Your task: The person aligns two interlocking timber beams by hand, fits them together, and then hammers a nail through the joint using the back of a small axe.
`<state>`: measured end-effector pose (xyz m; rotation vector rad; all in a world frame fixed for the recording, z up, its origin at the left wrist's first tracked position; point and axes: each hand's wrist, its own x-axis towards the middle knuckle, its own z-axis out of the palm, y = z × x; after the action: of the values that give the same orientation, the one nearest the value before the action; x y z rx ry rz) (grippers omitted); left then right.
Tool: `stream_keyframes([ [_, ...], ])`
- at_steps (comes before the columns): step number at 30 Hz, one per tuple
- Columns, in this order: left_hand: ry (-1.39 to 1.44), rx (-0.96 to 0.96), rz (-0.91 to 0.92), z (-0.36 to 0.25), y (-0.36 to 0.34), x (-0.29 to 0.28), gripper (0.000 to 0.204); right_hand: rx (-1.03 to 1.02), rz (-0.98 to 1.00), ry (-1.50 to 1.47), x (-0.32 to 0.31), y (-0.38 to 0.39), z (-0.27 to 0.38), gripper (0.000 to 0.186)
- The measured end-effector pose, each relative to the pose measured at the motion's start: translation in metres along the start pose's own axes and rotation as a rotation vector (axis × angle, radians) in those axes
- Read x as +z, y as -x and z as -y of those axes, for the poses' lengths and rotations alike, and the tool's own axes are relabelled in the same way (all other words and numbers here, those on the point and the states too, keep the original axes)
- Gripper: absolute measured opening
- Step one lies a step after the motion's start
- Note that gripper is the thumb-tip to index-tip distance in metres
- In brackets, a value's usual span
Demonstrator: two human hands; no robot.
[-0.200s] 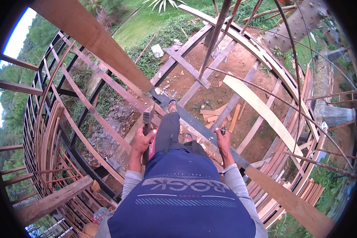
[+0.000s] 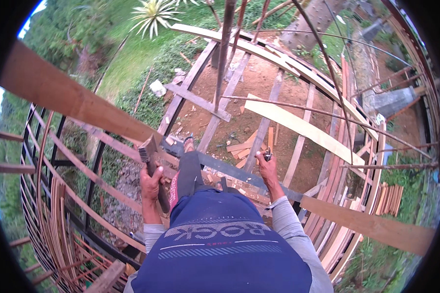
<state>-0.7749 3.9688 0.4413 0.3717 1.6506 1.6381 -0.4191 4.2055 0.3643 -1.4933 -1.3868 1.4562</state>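
Note:
My left hand (image 2: 151, 185) is closed around a long, narrow, dark wooden tool (image 2: 148, 150), held beside my left leg. Its blocky upper end stands above the fist and its lower part runs down past the wrist; its exact kind is unclear. On the other side, my right hand (image 2: 269, 172) is closed on a small dark tool (image 2: 267, 155) with a glint of metal, too small to name. Both hands are apart, in front of my body. Under my sandalled foot (image 2: 188, 144) runs a dark beam (image 2: 215, 163) scattered with wood chips.
A wide plank (image 2: 80, 100) rises at the left, and another (image 2: 362, 217) extends right. A pale board (image 2: 298, 127) lies across floor joists (image 2: 264, 124) above bare soil. Thin poles (image 2: 224, 58) stand ahead. Offcuts (image 2: 244, 146) lie below; curved black framing (image 2: 95, 171) spans the left.
The view has turned, so the frame and planks appear shifted left. Both hands keep hold of their tools; the right forearm looks a little more extended.

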Motion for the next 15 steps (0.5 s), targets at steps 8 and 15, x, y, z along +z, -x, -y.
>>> stream_keyframes([
  [8, 0.052, 0.240, 0.049, -0.153, -0.245, -0.022, 0.024, -0.065, -0.210, -0.295, 0.129, -0.178, 0.128, 0.026],
  [15, 0.073, 0.304, 0.102, -0.244, -0.349, -0.050, 0.025, -0.397, -0.324, -0.146, 0.225, -0.253, 0.286, 0.019],
])
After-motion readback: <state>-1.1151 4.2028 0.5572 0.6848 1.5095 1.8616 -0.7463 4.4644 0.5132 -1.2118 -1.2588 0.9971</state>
